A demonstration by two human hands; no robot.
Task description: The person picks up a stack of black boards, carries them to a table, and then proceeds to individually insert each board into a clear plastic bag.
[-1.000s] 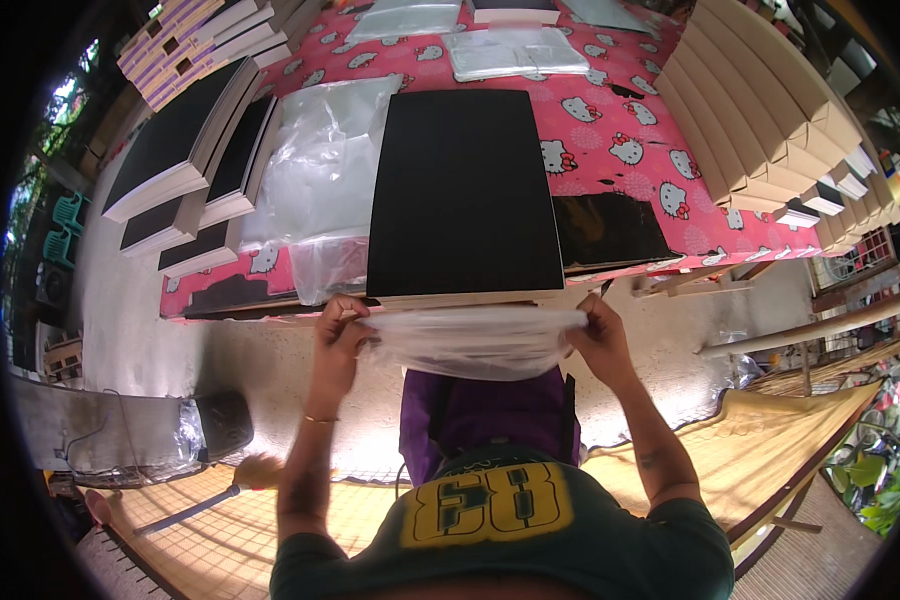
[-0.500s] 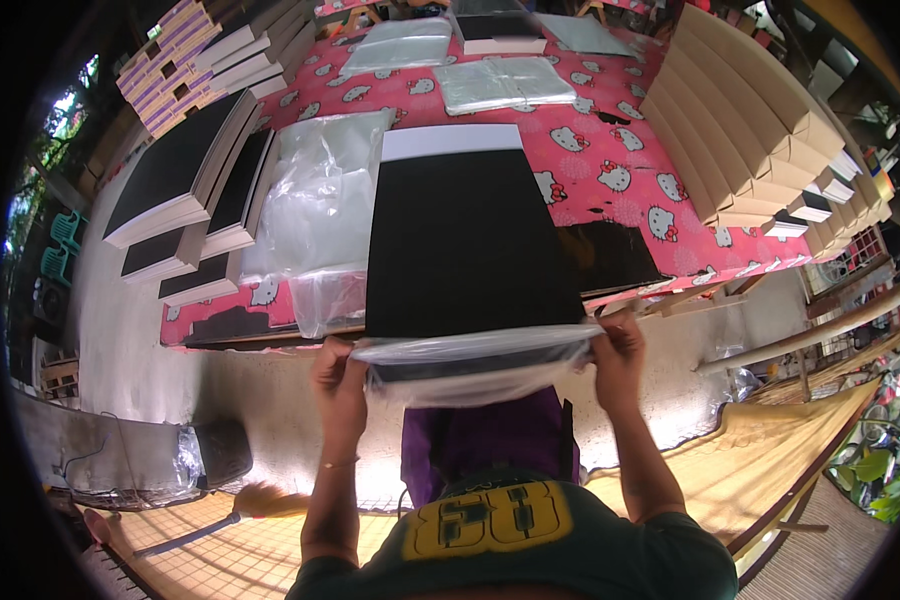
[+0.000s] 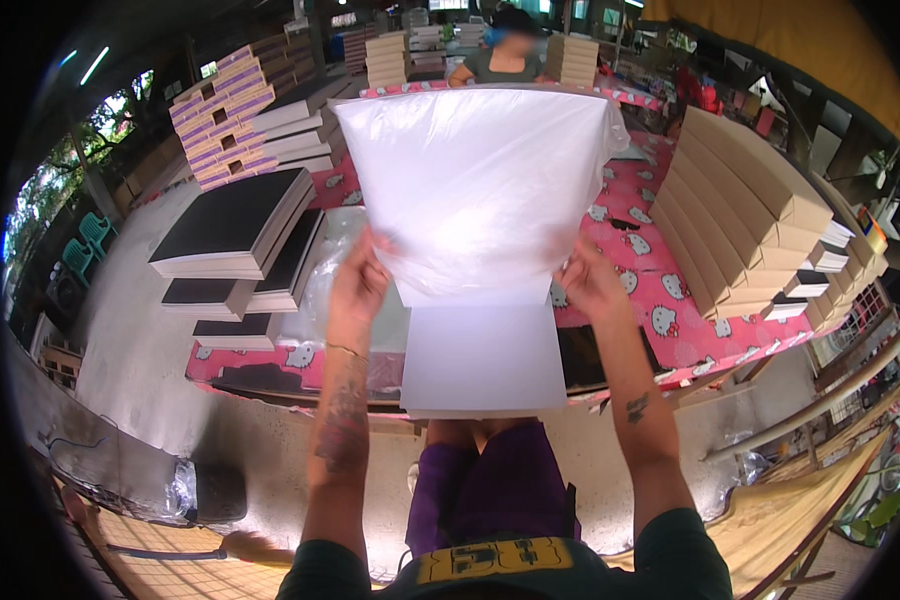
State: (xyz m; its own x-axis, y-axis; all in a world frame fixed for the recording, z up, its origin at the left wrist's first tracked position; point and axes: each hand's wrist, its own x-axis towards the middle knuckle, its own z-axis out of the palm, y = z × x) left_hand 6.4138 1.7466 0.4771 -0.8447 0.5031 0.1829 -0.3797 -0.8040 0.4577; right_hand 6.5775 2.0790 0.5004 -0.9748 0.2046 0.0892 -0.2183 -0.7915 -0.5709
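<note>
A clear plastic bag [image 3: 485, 190] is held up in front of me, tilted over the table, with a flat white sheet showing through it. My left hand [image 3: 362, 275] pinches its lower left edge, and my right hand [image 3: 588, 278] pinches the lower right. Below the bag, a stack of white sheets [image 3: 482, 360] lies at the table's near edge, its far part hidden by the bag. What faces away from me inside the bag cannot be seen.
Stacks of black-topped pads [image 3: 235, 225] stand at left, beside more clear plastic bags [image 3: 338, 255]. Folded brown cardboard boxes [image 3: 735, 215] line the right side of the pink patterned table [image 3: 660, 290]. Across it is another person [image 3: 510, 65]. A broom [image 3: 255, 548] lies at lower left.
Both hands have moved up and away from my body, raising the plastic bag. The black surface that lay before me is out of sight; white sheets show instead. My view has tilted up.
</note>
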